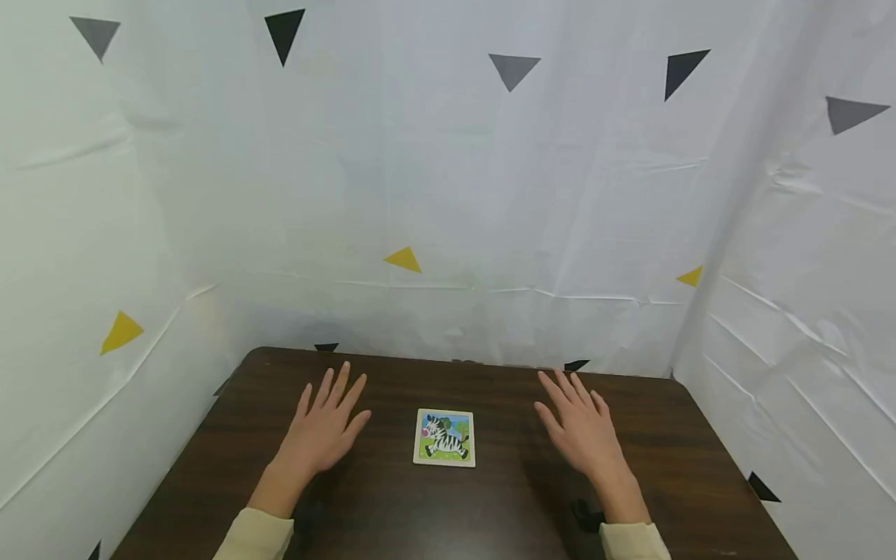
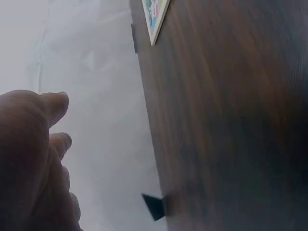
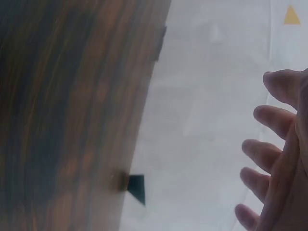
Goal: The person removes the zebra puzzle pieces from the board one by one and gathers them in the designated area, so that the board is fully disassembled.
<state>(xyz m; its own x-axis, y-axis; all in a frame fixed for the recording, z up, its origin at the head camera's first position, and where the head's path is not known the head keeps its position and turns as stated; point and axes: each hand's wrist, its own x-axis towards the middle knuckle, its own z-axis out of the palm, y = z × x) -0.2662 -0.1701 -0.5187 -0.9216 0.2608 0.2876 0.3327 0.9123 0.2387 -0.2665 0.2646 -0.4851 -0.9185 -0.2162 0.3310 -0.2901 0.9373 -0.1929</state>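
A small square zebra picture puzzle with a pale border lies flat near the middle of the dark wooden table. To its left, my left hand is held over the table with fingers spread, holding nothing. My right hand is on the other side, also spread, with nothing in it. Both hands are apart from the picture. In the left wrist view a corner of the puzzle shows at the top, and the left thumb juts in from the left. The right wrist view has the right fingers slightly bent.
White sheeting with grey, black and yellow triangles stands behind the table and along both sides. The table's far edge lies just beyond the fingertips. A small dark object shows beside the right wrist.
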